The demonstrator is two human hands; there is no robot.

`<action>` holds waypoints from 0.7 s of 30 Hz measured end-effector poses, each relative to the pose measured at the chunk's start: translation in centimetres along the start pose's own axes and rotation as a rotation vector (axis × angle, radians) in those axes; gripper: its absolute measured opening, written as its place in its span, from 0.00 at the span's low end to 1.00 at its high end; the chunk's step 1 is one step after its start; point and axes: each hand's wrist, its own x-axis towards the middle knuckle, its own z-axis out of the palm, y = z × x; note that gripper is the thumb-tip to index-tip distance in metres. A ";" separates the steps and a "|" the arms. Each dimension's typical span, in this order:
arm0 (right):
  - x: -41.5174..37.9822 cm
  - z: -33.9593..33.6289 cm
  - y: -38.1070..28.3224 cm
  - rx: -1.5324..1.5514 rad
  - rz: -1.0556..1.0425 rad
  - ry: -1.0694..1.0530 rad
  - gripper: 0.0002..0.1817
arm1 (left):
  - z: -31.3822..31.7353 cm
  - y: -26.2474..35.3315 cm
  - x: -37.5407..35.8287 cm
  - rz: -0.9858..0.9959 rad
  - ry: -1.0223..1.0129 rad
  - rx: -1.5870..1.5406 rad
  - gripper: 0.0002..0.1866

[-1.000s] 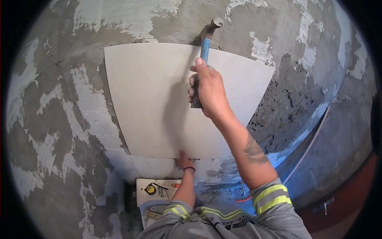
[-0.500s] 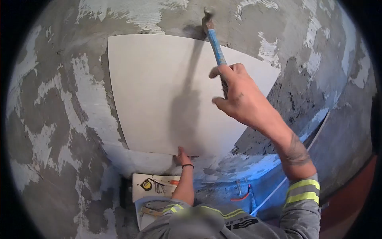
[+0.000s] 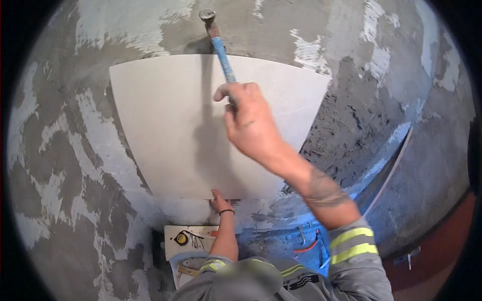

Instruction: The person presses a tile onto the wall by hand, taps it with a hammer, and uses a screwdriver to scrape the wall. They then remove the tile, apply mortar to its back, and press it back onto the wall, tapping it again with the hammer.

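A large white panel [image 3: 165, 110] lies against the grey, patchy wall. My right hand [image 3: 251, 118] is closed around the handle of a hammer [image 3: 221, 55] with a blue shaft. The hammer's head is beyond the panel's top edge, and its shadow falls down the panel. At the panel's bottom edge is my left hand [image 3: 221, 202], its thumb on the panel's face; the other fingers are mostly hidden, so its grip cannot be fully made out.
Below left, a white surface [image 3: 170, 247] holds a yellow and black tape measure [image 3: 181, 238], small dark items and a wooden-handled tool [image 3: 188, 271]. Blue material with a red-orange curved object [image 3: 307, 248] is at lower right. A thin strip [image 3: 389, 175] leans on the right.
My right hand and the hammer have moved left across the panel. The view has shifted, and the panel appears further left. My left hand stays at the bottom edge.
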 end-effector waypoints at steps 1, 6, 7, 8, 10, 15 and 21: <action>-0.3 0.8 0.1 -0.012 0.009 0.013 0.17 | 0.3 0.3 -0.8 0.022 0.018 0.004 0.36; -1.1 -1.7 1.5 0.081 0.050 0.236 0.18 | 0.6 0.7 -1.7 0.002 -0.014 -0.019 0.37; -1.6 -3.2 2.0 0.006 0.008 0.243 0.18 | 0.3 0.6 -1.5 0.029 -0.049 -0.030 0.37; -2.4 -4.1 2.7 0.008 0.039 0.246 0.17 | 0.1 0.5 -1.3 0.057 -0.086 -0.046 0.37; -3.8 -5.8 3.6 -0.001 0.090 0.252 0.17 | 0.4 0.6 -1.2 0.035 -0.064 -0.053 0.38; -5.2 -7.4 5.5 -0.001 0.269 0.287 0.15 | 0.6 0.3 -1.0 0.035 -0.007 -0.047 0.38; -6.1 -8.0 6.0 -0.044 0.366 0.266 0.14 | 0.5 0.6 -1.8 0.009 0.055 -0.013 0.40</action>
